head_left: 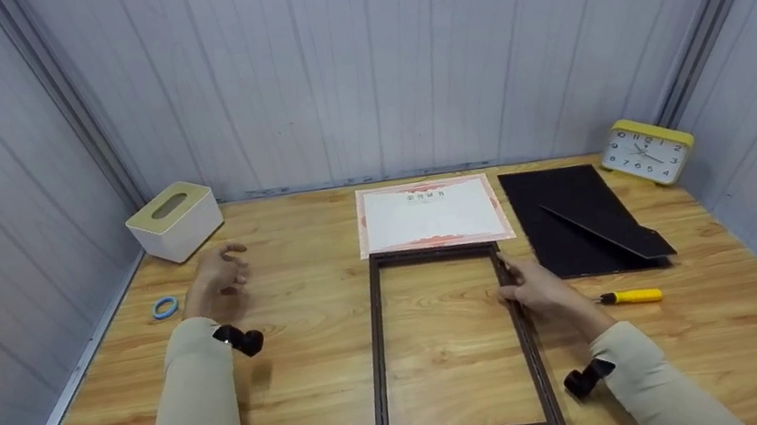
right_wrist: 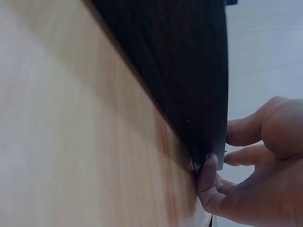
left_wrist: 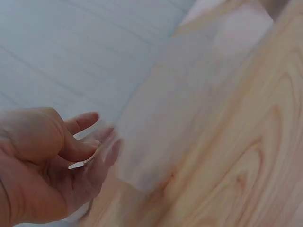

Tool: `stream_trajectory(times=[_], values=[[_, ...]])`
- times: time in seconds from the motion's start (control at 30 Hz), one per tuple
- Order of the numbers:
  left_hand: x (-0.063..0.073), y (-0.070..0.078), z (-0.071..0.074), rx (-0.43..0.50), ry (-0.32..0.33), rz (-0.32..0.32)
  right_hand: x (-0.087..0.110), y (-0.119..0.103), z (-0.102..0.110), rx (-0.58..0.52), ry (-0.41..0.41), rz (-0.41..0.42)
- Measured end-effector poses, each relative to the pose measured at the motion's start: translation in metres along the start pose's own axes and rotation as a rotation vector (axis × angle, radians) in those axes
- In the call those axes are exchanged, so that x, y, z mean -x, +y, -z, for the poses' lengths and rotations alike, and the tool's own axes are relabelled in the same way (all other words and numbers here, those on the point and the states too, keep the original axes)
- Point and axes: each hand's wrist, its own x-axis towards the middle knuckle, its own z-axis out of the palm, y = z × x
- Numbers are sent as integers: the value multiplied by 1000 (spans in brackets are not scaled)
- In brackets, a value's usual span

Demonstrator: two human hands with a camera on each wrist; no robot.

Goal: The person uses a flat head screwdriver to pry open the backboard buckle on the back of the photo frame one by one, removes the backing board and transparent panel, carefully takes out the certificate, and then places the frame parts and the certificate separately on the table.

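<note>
My left hand (head_left: 217, 272) is over the left part of the table, its fingers bent. In the left wrist view, its thumb and fingers pinch the edge of a clear sheet (left_wrist: 161, 123), with table and wall showing through; the head view hardly shows this sheet. On the right, my right hand (head_left: 538, 286) grips the right rail of a dark brown picture frame (head_left: 377, 365). Bare wood shows inside the frame. The right wrist view has its fingers and thumb on either side of the dark rail (right_wrist: 184, 75).
A pink-bordered certificate (head_left: 432, 215) lies behind the frame. To the right are a black backing board (head_left: 557, 192) with its stand flap, a yellow-handled screwdriver (head_left: 631, 296) and a yellow clock (head_left: 646, 151). Leftward stand a tissue box (head_left: 180, 229) and a blue ring (head_left: 165, 307).
</note>
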Motion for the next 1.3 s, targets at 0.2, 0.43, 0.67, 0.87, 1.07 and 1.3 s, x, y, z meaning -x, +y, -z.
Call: stream_trajectory(times=[0.2,0.43,0.67,0.87,1.07,1.3], values=[[-7,1,-11,-56,-15,127,-1,-1,-2,-26,1,-5],[-16,-11,-23,-204,-31,30,3,0,-5,-44,-20,-15],[-17,-17,-32,-416,20,-141,3,-1,-5,2,-12,0],[-17,-16,-37,-575,-104,-203,2,-2,-1,14,-5,-2],[-15,-15,-43,-703,-192,-174,1,0,-5,9,-2,-9],[-19,-8,-45,-681,-196,-171,0,-3,-2,29,-5,-22]])
